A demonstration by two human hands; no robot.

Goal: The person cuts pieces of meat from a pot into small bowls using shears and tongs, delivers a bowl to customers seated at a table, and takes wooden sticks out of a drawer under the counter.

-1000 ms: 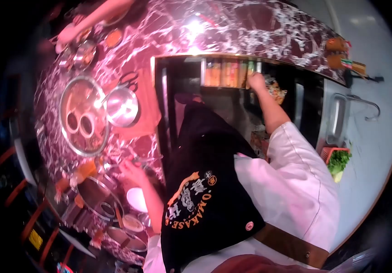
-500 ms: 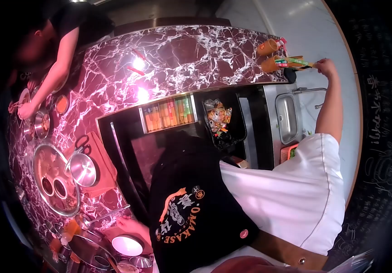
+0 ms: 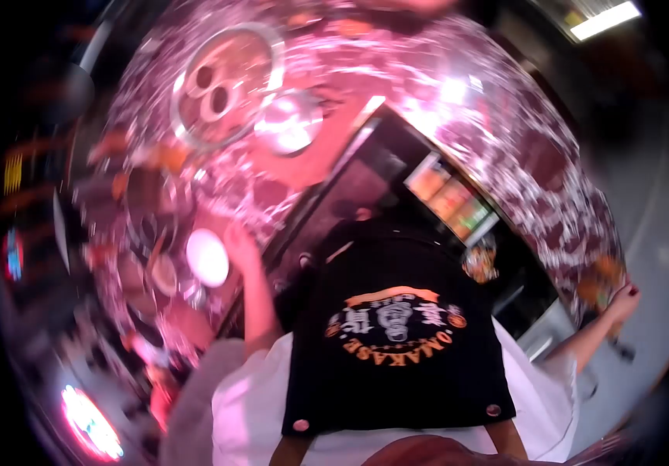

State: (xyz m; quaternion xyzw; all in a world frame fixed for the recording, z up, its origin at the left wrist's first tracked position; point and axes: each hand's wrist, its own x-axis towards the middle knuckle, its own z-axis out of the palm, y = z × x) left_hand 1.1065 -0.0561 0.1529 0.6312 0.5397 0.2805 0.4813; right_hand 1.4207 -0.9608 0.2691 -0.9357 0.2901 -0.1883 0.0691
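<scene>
Motion smears much of this view. My right hand (image 3: 623, 303) reaches out at the far right, fingers closed beside the blurred bamboo cups (image 3: 600, 276) at the counter's end. A slim green stick (image 3: 604, 297) shows at its fingertips, though the blur hides its details. At the left, my left hand (image 3: 241, 245) rests by the counter edge, close to the rim of a white bowl (image 3: 208, 258). Whether those fingers touch the bowl or are curled, I cannot tell.
A large round metal tray (image 3: 274, 66) holding two small dark-filled cups lies on the marbled counter (image 3: 540, 159). Near it sits a shiny metal bowl (image 3: 289, 122). Below the counter are a partitioned box of packets (image 3: 451, 198) and a bag (image 3: 480, 262).
My view has swung round to the left, so the counter appears rotated. My right hand stays by the bamboo cups and my left hand by the white bowl. The other person's arm is mostly out of view.
</scene>
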